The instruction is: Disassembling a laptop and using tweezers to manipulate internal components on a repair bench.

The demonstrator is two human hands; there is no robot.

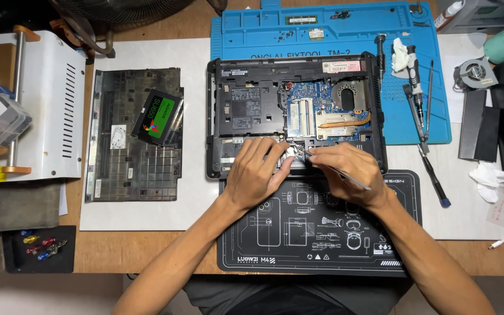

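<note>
While both hands bend over the near edge of the opened laptop [296, 114], the right hand [345, 169] pinches a pair of slim metal tweezers [328, 168], fingers closed on the shaft, which slants from lower right up to its tips at the upper left. Those tips meet a small silvery part [291, 153] just left of that hand, at the laptop's front middle. The left hand [256, 173] lies flat beside it, fingers spread, touching the casing but gripping nothing, its fingertips as close to the part as the tweezers are. Off to the left, the removed bottom cover [132, 169] carries a black drive with a green label [157, 116] and a small white sticker. Behind the laptop lies a blue repair mat [252, 35]; under the wrists, a black mat printed with white line drawings [316, 233].
</note>
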